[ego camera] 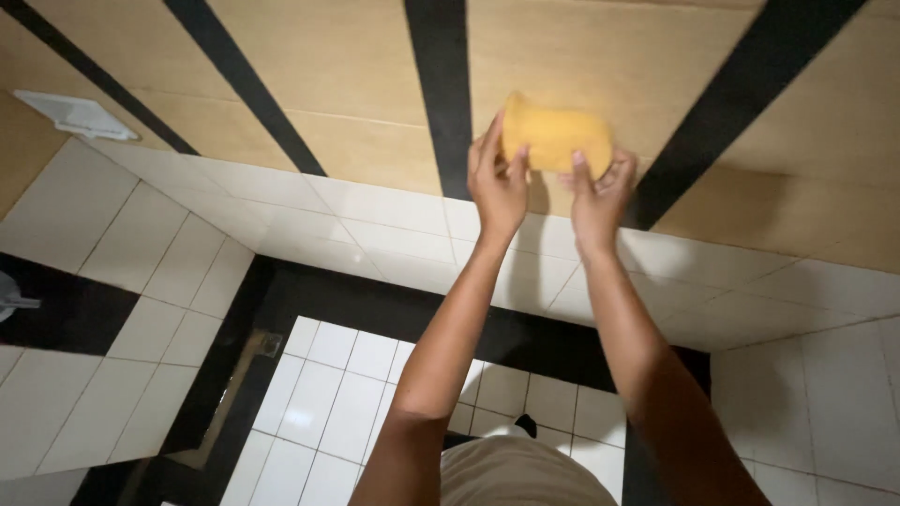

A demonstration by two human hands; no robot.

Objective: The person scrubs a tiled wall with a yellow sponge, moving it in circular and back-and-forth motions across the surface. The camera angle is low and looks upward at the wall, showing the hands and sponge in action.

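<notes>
Both my hands hold a yellow-orange sponge (555,136) up in front of a tiled wall. My left hand (497,183) grips its left end, fingers curled over the edge. My right hand (600,192) pinches its lower right side, thumb on the front face. The sponge sits against a tan wall panel (356,84) crossed by black stripes (441,94).
White tiles (375,211) run below the tan panels. The floor has white tiles (328,394) framed by a black border, with a floor drain (267,345) at the left. A white wall fixture (75,114) is at upper left. A grey object (11,300) shows at the left edge.
</notes>
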